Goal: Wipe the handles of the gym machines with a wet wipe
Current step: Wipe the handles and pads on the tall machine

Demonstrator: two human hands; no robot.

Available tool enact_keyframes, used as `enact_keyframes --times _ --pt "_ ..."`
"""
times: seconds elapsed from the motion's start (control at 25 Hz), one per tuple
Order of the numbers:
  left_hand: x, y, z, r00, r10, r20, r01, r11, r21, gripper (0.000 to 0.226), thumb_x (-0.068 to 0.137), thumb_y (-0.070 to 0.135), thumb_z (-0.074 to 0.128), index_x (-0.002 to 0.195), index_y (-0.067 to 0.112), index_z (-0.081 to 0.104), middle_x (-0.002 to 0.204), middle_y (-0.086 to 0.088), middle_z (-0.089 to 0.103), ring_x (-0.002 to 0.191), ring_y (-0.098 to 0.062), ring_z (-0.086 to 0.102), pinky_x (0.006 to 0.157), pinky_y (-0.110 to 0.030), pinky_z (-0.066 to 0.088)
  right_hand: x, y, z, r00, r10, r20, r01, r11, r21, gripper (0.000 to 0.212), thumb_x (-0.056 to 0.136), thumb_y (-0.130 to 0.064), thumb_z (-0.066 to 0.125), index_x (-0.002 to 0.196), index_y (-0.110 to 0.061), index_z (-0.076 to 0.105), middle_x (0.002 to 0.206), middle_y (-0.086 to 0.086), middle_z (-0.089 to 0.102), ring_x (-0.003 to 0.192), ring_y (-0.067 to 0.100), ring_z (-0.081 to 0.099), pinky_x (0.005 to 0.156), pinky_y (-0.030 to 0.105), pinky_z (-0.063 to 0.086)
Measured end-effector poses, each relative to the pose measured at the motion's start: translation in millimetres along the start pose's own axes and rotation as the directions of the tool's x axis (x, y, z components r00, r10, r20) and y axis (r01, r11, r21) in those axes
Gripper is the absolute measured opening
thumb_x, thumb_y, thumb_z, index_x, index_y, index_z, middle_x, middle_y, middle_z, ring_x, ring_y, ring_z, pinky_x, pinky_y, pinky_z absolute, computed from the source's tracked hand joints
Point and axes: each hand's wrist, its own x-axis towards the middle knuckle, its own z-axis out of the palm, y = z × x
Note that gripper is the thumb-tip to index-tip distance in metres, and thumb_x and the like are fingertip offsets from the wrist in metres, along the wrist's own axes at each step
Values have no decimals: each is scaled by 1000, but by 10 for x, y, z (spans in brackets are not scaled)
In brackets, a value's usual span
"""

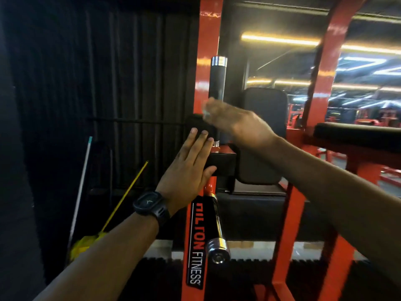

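Red frame (209, 29) post crowds the upright handle (217, 81) at 10 o'clock, back pad (264, 109) at 4. Little room to wrap, so stroke vertically, cap to cap. Right hand (238, 124) is blurred, fingers curled on what looks like a pale wet wipe (205, 111) at the handle's lower half. Left hand (191, 168) is flat, fingers straight, on the arm pad (221, 164), holding nothing. Best kept below the stroke.
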Motion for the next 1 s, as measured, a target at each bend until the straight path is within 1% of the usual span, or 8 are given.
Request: enact_keyframes --times 0.08,0.16,0.32,0.44,0.52,0.72,0.88,1.0 --pt "7 -10 18 1000 25 -11 -25 1000 14 64 103 44 30 153 4 24 163 -16 22 153 -27 2 118 -49 29 -52 79 -41 994 -64 86 68 997 -46 50 85 8 61 134 2 54 141 23 53 132 36 51 105 44 46" --pt "16 -35 33 999 45 -11 -45 999 17 64 103 44 30 154 6 21 163 -16 22 154 -29 3 119 -50 29 8 162 -67 997 17 70 -11 996 -84 63 83 11 67 140 -4 46 142 22 52 134 35 49 104 44 49" --pt "23 -59 75 996 84 -20 -83 996 23 64 103 44 31 154 9 17 162 -14 22 154 -32 6 119 -51 29 146 231 -171 990 -67 128 91 977 -192 52 90 8 55 140 -2 48 141 22 54 135 37 47 103 43 47" --pt "13 -79 105 993 103 -53 -102 994 27 63 102 43 32 154 9 22 161 -14 25 153 -35 11 119 -49 27 228 191 -140 982 183 -42 -188 951 -246 48 90 5 60 137 -2 50 137 19 58 125 36 55 101 41 49" --pt "24 -92 121 990 119 -76 -118 993 17 63 101 42 33 153 8 23 161 -13 26 153 -35 11 119 -49 25 237 54 -50 951 308 -26 -305 922 -236 51 89 2 62 137 -3 48 141 16 53 118 33 58 97 40 50" --pt "23 -100 153 989 111 -98 -109 994 19 62 101 42 32 153 10 22 161 -11 23 153 -33 9 118 -48 21 360 -130 -38 856 486 -175 -491 871 17 41 94 -6 59 135 1 54 122 19 63 106 32 63 87 40 55" --pt "20 -88 164 989 100 -106 -99 995 10 62 101 42 31 154 12 19 161 -9 21 153 -30 3 115 -48 19 271 -45 -81 984 179 -8 -178 970 -164 39 90 -1 63 129 2 59 125 20 62 118 36 58 94 41 53" --pt "21 -98 165 988 110 -110 -111 994 -5 61 101 41 32 154 11 21 161 -10 25 153 -31 5 117 -46 18 392 107 -87 957 275 -96 -287 947 -148 27 92 -1 60 119 1 64 125 21 62 120 38 58 98 45 51"
